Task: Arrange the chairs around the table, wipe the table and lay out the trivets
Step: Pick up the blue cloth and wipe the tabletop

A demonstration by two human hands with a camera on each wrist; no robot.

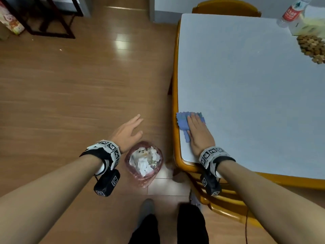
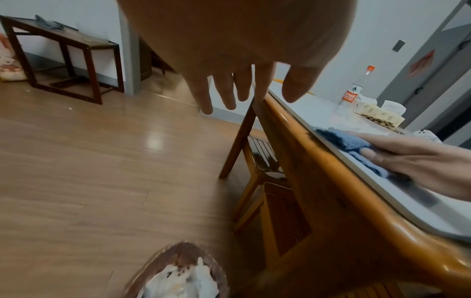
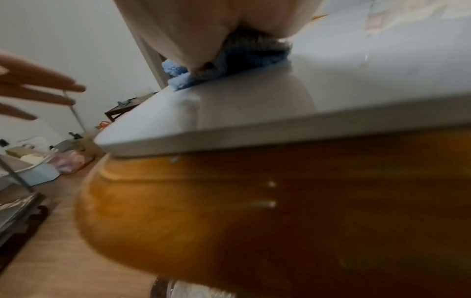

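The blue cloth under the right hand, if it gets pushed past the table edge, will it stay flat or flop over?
The blue cloth looks soft and bunched under the right hand, so it would probably droop over the table edge. Its fluffy pile suggests it is light and likely drags rather than slides freely.

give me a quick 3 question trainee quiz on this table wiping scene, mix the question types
1. True or false: the right hand presses the blue fluffy cloth flat near the corner of the grey-topped wooden table.
2. What does the left hand hold? A) cloth B) bottle C) nothing
3. Fill in: the clear plastic water bottle with a red label stands at the table's far ____ corner in the head view.

Key: 1 true; 2 C; 3 right.
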